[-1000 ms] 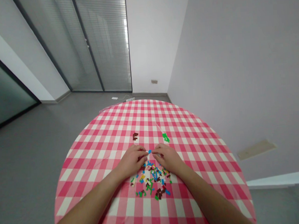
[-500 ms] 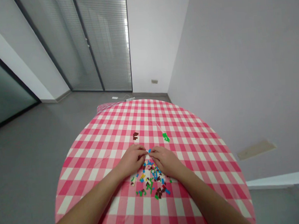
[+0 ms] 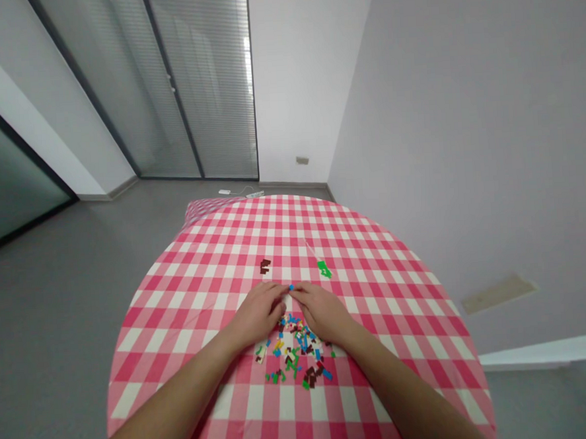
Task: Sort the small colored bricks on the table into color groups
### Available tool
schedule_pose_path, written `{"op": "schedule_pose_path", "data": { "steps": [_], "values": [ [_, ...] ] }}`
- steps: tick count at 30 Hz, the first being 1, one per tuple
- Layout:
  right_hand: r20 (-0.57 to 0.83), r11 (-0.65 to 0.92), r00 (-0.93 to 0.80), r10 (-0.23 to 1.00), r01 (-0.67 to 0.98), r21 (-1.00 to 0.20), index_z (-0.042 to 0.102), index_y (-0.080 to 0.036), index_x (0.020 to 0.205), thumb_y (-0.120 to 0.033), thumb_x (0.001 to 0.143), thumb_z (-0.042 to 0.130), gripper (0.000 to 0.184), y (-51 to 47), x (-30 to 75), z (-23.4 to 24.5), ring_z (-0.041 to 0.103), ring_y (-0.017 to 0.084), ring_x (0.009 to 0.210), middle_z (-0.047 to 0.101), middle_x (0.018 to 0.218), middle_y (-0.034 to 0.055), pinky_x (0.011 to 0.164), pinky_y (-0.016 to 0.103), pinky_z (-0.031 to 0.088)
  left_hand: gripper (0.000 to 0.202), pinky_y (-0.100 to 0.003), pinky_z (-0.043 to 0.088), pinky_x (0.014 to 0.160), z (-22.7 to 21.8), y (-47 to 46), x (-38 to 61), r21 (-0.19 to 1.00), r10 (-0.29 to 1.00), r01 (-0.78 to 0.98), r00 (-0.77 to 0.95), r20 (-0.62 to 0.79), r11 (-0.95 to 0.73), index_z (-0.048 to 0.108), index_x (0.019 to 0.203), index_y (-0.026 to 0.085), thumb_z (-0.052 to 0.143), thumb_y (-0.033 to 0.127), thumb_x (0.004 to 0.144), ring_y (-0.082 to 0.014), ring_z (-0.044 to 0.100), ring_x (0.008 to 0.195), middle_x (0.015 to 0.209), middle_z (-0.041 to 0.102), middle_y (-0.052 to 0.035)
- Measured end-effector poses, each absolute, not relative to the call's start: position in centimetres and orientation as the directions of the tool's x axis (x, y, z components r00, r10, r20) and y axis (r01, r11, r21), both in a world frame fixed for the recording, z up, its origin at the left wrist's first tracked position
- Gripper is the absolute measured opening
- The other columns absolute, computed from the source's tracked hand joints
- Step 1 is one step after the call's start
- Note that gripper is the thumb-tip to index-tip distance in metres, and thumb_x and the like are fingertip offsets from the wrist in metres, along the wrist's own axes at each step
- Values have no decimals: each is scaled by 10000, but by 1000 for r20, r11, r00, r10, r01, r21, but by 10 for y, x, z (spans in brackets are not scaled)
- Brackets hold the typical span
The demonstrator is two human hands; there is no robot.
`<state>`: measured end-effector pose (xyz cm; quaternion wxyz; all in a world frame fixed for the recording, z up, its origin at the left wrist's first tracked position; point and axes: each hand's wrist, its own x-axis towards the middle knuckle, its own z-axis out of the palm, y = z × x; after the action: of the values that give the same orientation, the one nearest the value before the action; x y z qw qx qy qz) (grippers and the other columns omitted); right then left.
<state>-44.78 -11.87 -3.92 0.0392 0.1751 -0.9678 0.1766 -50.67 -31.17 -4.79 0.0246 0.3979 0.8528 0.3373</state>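
Across a red-and-white checked cloth (image 3: pixel 181 345), going left to right, first comes the left hand (image 3: pixel 256 312), its fingers curled and their tips pointing inward. Just beyond it lie some brown pieces (image 3: pixel 265 267). Near the middle, a small blue piece (image 3: pixel 291 287) sits at the fingertips of both hands; whether it is pinched or only touched cannot be told at this size. It looks light and stiff, probably plastic, so it should not bend or crush easily, but it might slip or flick away under a hard squeeze. Opposite edges, taken lightly between thumb and forefinger, seem the best hold. Closer in, a scattered pile (image 3: pixel 303 341) of tiny blue, green, yellow, white and brown bits spreads over the cloth. Next is the right hand (image 3: pixel 326 312), fingers bent toward the blue piece. Beyond it, apart from the pile, lies a green cluster (image 3: pixel 324 269).
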Motion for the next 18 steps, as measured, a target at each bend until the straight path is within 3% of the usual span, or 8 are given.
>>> {"op": "schedule_pose_path", "data": {
  "steps": [8,14,18],
  "values": [
    [83,903,-951,-296,-307,-301,578,-176,1300,-125,953,369,408,-123,-449,-33,575,216,1134,591,1290,122,943,325,476,590,-483,423,1025,-57,-312,-507,745,609,517,-770,190,422,326,1462,145,469,141,890,-271,582,1134,1257,633,-141],
    [77,910,-959,-274,-284,-301,564,-200,1307,-126,947,378,412,-126,-448,-32,579,222,1124,593,1285,114,925,329,479,660,-486,405,1051,-57,-313,-508,746,625,520,-759,180,416,285,1492,158,489,134,865,-285,545,1223,1345,594,-148],
    [137,877,-956,-260,-293,-382,581,-205,1297,-134,951,383,405,-123,-449,-36,580,216,1127,586,1298,114,921,334,488,667,-497,388,1059,-56,-314,-508,735,637,528,-752,171,426,284,1496,158,500,150,866,-292,527,1244,1349,593,-150]
  ]
}}
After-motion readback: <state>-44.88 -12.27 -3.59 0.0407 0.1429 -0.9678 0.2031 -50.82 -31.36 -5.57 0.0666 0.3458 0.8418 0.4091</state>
